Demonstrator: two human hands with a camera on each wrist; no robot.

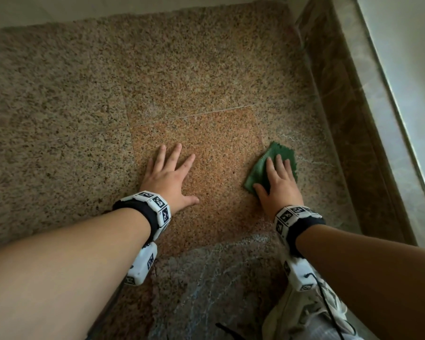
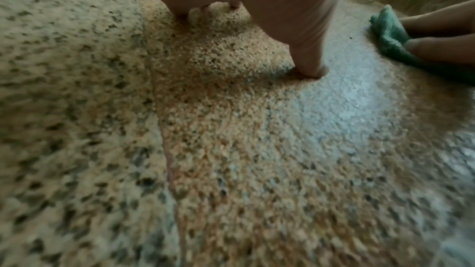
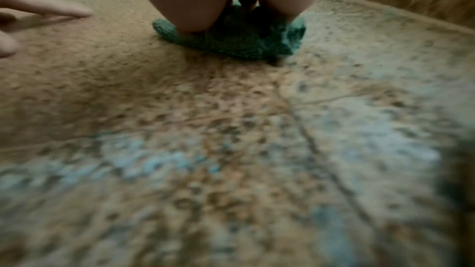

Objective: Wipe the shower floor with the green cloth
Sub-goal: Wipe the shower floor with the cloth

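From the head view the right hand (image 1: 279, 186) lies flat, fingers straight, pressing the crumpled green cloth (image 1: 264, 168) onto the speckled brown stone shower floor (image 1: 108, 94) while the left hand (image 1: 168, 179) rests spread beside it, and only the right wrist view shows the cloth bunched under the palm.

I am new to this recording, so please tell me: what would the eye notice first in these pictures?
First, the green cloth, pressed flat on the speckled shower floor under the right hand, near the brown stone curb. Next, the left hand, spread flat on the bare, more orange tile beside it. Pale streaks show on the floor nearer the person.
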